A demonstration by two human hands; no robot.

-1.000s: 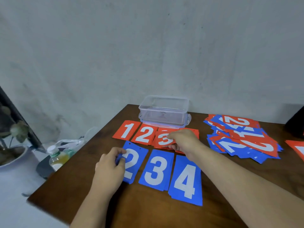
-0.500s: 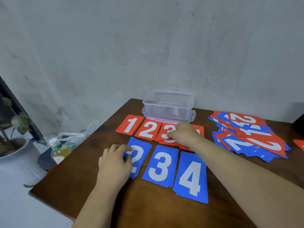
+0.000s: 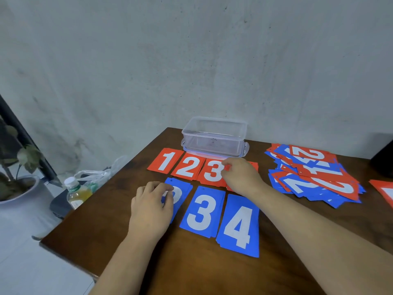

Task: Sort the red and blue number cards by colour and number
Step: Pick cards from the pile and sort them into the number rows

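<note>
Red cards 1 (image 3: 165, 160), 2 (image 3: 189, 167) and 3 (image 3: 212, 172) lie in a row on the brown table (image 3: 191, 273). My right hand (image 3: 241, 176) rests just right of the red 3 and pinches the edge of a red card (image 3: 254, 166) whose number is hidden. Below them lie the blue 2 (image 3: 181, 192), blue 3 (image 3: 202, 211) and blue 4 (image 3: 239, 226). My left hand (image 3: 151, 207) covers the left part of the blue 2, bent fingers and thumb pinching its upper corner. A mixed pile of red and blue cards (image 3: 314, 173) sits to the right.
A clear plastic box (image 3: 214, 137) stands behind the red row by the wall. Another red card (image 3: 385, 190) and a dark object (image 3: 382, 158) sit at the right edge. Off the table's left side are a bottle (image 3: 74, 192), a plastic bag (image 3: 95, 175) and a plant pot (image 3: 17, 188).
My left hand has slid from the blue 2's left edge further onto the card. My right hand has shifted a little to the right of the red 3. The view has tilted slightly.
</note>
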